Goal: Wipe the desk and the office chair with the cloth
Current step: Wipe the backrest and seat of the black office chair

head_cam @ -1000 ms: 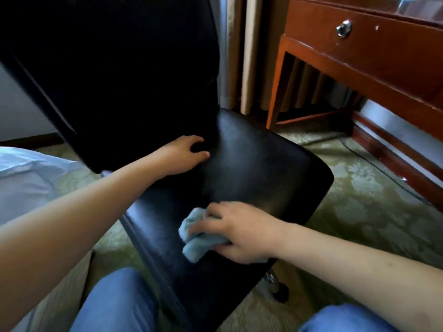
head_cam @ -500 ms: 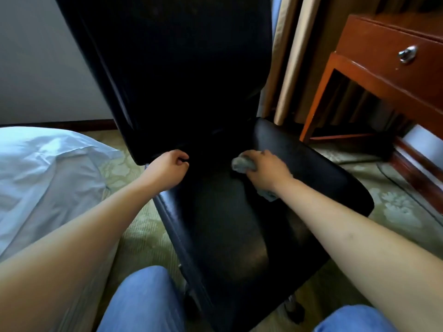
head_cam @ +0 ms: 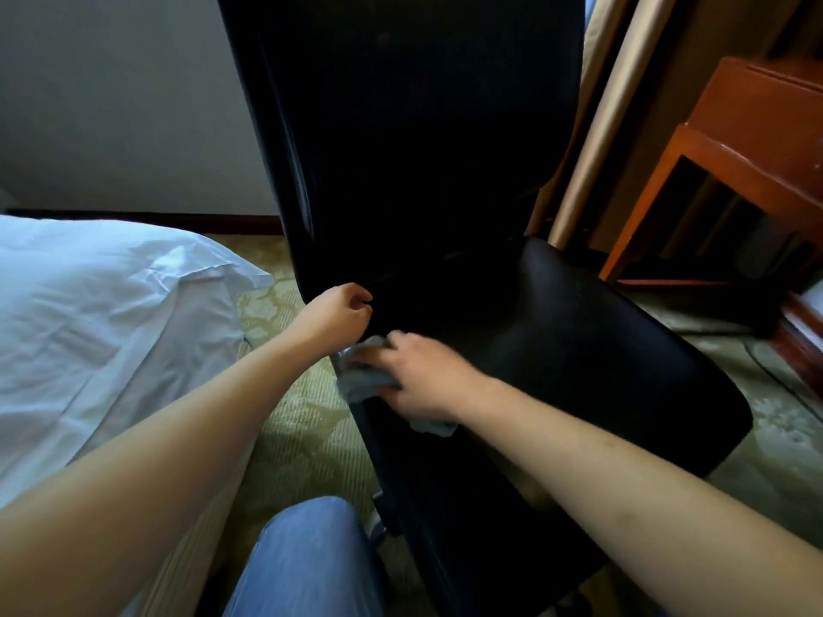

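A black leather office chair (head_cam: 579, 349) fills the middle of the view, its tall backrest upright and its seat angled toward me. My right hand (head_cam: 423, 376) presses a crumpled light blue cloth (head_cam: 360, 380) onto the seat's rear left edge. My left hand (head_cam: 338, 316) grips the lower left corner of the backrest, just above the cloth. The red-brown wooden desk (head_cam: 735, 158) stands at the right, only its corner and leg showing.
A bed with white sheets (head_cam: 102, 322) lies close on the left. Beige curtains (head_cam: 619, 104) hang behind the chair. Patterned green carpet (head_cam: 303, 438) covers the floor. My knees in blue jeans (head_cam: 303, 563) are at the bottom.
My right hand slid the cloth from the seat's front to its back middle, then left to the rear left edge. The view rose and swung left. My left hand stayed at the backrest.
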Demonstrator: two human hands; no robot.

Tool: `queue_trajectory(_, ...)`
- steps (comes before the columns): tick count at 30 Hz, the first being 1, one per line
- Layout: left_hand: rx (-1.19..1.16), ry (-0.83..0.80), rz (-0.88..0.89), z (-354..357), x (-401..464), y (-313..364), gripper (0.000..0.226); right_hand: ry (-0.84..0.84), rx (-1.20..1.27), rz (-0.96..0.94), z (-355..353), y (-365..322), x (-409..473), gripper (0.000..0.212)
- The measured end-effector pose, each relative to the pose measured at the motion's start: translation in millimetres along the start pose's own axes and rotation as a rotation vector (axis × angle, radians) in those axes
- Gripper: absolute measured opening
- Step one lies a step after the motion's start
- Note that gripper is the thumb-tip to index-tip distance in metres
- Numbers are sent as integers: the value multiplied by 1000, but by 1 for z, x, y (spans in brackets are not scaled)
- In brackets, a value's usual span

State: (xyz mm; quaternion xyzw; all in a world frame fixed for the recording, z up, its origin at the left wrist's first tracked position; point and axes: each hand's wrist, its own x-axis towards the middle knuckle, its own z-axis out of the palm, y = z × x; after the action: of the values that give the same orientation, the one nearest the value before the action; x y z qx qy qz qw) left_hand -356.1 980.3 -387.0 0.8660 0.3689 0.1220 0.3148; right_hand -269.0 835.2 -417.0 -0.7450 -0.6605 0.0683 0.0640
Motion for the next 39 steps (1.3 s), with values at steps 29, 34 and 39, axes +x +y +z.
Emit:
queue_trajectory(29,-408,-141,-218,-18,11,0,33,-194,787,180,-51,11,40,55)
queue_trajectory(34,-687,-422,-346,-62,-13,104,47,-141,1341,588,-149,32,-28,32)
queue_trajectory(39,-668,-672,-320,-127,-35,220,57,-30,1901,772,-278,25,-96,31)
